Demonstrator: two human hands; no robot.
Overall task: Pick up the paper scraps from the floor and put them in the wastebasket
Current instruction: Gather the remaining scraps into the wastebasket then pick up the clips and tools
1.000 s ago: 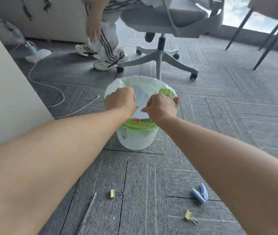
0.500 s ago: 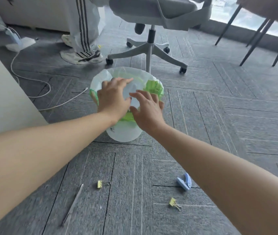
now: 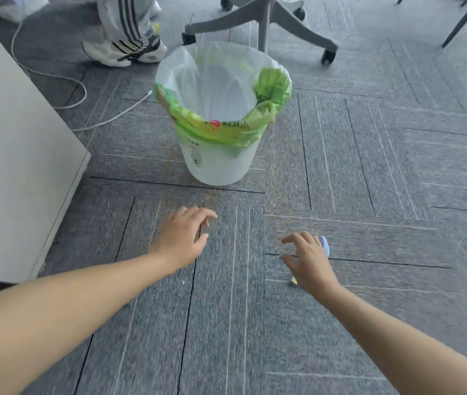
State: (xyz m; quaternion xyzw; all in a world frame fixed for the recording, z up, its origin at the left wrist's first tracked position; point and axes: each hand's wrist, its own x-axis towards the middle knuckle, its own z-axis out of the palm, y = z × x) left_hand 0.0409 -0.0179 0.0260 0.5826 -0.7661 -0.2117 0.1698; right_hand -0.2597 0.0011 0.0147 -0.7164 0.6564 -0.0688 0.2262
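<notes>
Wastebasket (image 3: pixel 215 163), white and translucent, stands upright on the grey carpet (image 3: pixel 383 166), lined with clear film and with a green plastic bag (image 3: pixel 272 86) folded over its rim.

Both my arms reach forward on the near side of the wastebasket. My left hand (image 3: pixel 181 240) hovers palm down, fingers loosely curled and holding nothing. My right hand (image 3: pixel 309 260) is held apart from it, fingers spread and empty. A blue clip (image 3: pixel 325 243) shows just past its fingertips, and a yellow binder clip (image 3: pixel 293 280) peeks from under its wrist.

Half a second ago both hands were together over the wastebasket's rim, touching the liner. They have since drawn back toward me and separated.

Left of the wastebasket a white cabinet (image 3: pixel 13 166) edges the floor, with a white cable (image 3: pixel 84 92) between them. Behind the wastebasket are an office chair base (image 3: pixel 263 24) and another person's sneakers (image 3: pixel 124 49). Bare carpet stretches right of the wastebasket and between it and my hands.
</notes>
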